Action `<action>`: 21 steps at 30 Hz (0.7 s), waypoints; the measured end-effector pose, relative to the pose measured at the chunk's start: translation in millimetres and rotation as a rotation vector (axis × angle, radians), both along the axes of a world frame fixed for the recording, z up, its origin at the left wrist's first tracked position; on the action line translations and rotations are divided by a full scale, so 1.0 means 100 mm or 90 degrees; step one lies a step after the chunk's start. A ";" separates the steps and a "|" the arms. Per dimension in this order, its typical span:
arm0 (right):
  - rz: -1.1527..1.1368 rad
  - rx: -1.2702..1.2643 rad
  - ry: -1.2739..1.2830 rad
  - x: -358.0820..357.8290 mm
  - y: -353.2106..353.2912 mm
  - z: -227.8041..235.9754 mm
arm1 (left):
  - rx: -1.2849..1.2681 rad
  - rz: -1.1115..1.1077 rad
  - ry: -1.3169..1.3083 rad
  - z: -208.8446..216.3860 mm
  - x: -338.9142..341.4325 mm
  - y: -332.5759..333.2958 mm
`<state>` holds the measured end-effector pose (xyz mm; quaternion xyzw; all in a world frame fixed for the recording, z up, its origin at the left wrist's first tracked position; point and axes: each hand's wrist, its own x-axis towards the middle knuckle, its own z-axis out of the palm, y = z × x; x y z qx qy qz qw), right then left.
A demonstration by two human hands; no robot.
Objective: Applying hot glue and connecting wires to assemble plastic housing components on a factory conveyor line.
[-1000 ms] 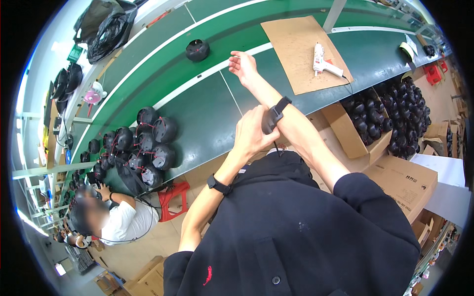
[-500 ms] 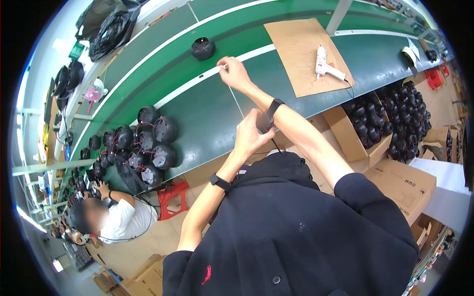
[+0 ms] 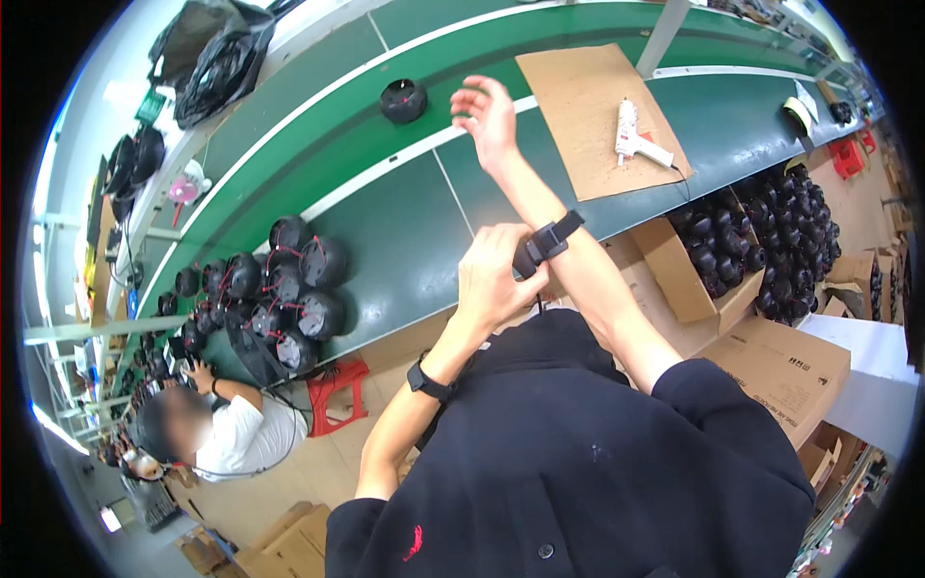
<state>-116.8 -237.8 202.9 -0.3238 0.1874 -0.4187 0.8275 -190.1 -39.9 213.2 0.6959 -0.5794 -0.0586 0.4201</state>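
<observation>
My left hand (image 3: 496, 277) is closed round a dark rounded part (image 3: 527, 260), seen only in part behind the fingers and right beside my right wrist. My right hand (image 3: 488, 120) is raised over the bench's far side, fingers apart and loosely bent, with nothing visible in it. A black strap with a small device (image 3: 554, 238) sits on my right wrist, and a black watch (image 3: 427, 381) on my left. Just left of my right hand, a black round housing (image 3: 403, 102) stands on the green belt (image 3: 337, 144).
Many black housings with red wires (image 3: 318, 313) crowd the bench at left. A white glue gun (image 3: 628, 135) lies on a cardboard sheet (image 3: 588, 96). Boxes (image 3: 684, 279) of black parts stand at right. A seated co-worker (image 3: 246, 429) is at lower left, near a red stool (image 3: 337, 400).
My right hand has moved right and away from me, its pinched fingers now spread. My left hand has shifted slightly right and nearer me with the dark part. The housing on the belt sits slightly further right.
</observation>
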 end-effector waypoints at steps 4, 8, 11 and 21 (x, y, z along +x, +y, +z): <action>-0.031 -0.771 0.431 -0.34 -0.07 -0.65 | 0.044 -0.074 0.162 -0.33 -0.01 -0.16; -0.085 -0.790 0.576 -1.43 -0.56 -1.48 | 0.288 -0.051 0.310 -1.19 0.52 -0.11; -0.253 -0.621 0.829 -2.46 -1.35 -1.89 | 0.341 0.111 0.268 -2.01 1.03 0.28; -0.020 -0.778 1.134 -2.91 -2.76 -2.46 | 0.189 0.341 0.095 -2.57 2.75 -0.59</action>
